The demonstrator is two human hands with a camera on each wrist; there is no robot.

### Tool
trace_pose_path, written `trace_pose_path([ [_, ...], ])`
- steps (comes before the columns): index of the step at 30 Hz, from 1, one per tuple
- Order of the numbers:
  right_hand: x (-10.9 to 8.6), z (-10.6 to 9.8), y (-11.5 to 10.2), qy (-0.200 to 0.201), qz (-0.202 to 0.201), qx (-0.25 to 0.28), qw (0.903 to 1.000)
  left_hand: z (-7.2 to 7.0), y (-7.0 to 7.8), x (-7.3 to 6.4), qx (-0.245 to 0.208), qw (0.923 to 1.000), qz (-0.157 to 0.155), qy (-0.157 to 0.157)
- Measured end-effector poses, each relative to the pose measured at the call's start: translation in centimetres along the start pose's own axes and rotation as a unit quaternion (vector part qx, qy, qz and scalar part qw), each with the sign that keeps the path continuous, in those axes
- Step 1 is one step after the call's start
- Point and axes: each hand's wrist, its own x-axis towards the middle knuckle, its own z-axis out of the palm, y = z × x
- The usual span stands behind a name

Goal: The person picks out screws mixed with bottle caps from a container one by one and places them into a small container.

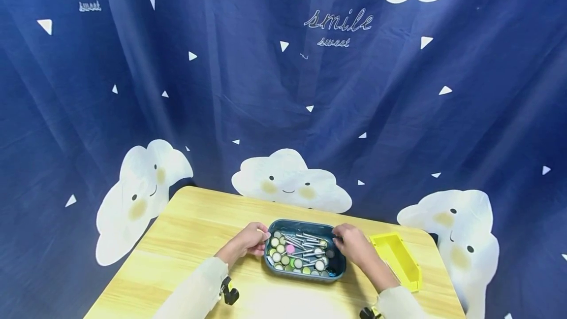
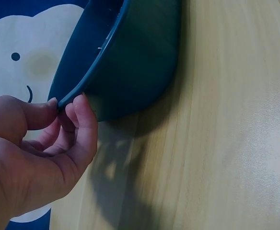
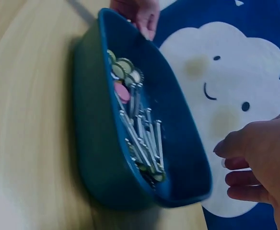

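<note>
A dark teal bin (image 1: 339, 261) with rounded corners sits on the table between both hands. My left hand (image 1: 253, 239) pinches its left rim between thumb and fingers, as the left wrist view shows up close. Beside the opposite end is my right hand (image 3: 255, 163), its fingers loosely bent and apart from the rim in the right wrist view. Inside the bin, silvery nails (image 3: 139, 136) lie in a loose heap. Round bottle caps (image 3: 125, 65), mostly pale or greenish, are gathered mainly toward the left and near sides, with a pink disc (image 1: 290, 248) among them.
A yellow plastic tray (image 1: 409, 260) lies right of the bin, partly behind my right forearm. The light wooden table (image 1: 199, 220) ends at a dark blue curtain (image 1: 257, 87) printed with clouds. Black wrist devices (image 1: 230, 293) show at my sleeves.
</note>
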Motion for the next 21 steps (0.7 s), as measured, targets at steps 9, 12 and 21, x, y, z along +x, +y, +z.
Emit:
trace_pose_path([
  [9, 0.1, 1.2, -1.2, -0.095, -0.061, -0.003, 0.9936, 0.2, -0.4, -0.1, -0.007, 1.0000, 0.006, -0.003],
  [12, 0.3, 1.7, -1.5, -0.107, -0.074, -0.012, 0.9914, 0.1, -0.5, 0.0, -0.007, 0.9999, 0.009, -0.003],
  [21, 0.6, 3.7, -2.6, -0.135, -0.109, -0.033, 0.9842, -0.2, -0.6, 0.2, -0.009, 0.9999, 0.010, -0.008],
])
